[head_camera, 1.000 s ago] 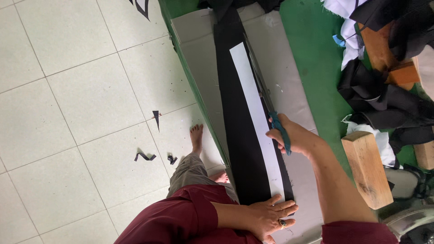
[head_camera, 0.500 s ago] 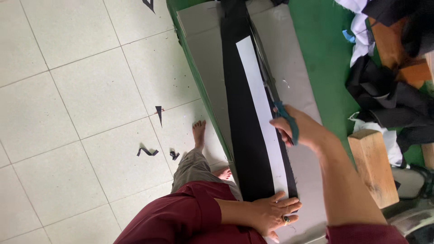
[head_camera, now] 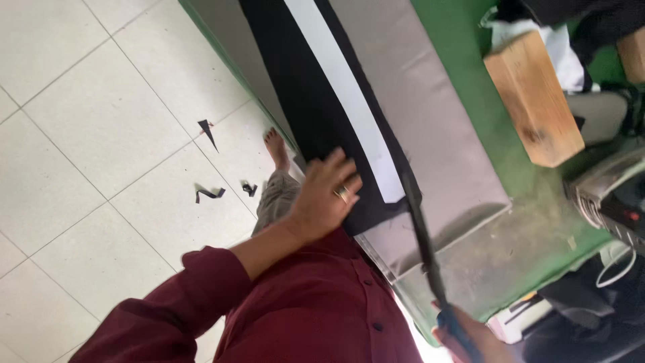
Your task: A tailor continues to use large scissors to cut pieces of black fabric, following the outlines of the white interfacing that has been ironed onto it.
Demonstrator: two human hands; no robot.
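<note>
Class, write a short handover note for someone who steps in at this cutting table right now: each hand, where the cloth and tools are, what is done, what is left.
Left hand: flat on the black cloth, fingers spread, ring on one finger, pinning its near end.
Right hand: at the bottom edge, mostly out of frame, grip closed on a thin black strip that rises to the cloth's near end; a blue handle shows in it.
Things: cloth lies along the grey board on the green table, with a white strip on top. Wooden block at the right.
Done: black offcuts lie on the tiled floor.
Left: strip seems not yet fully free.
</note>
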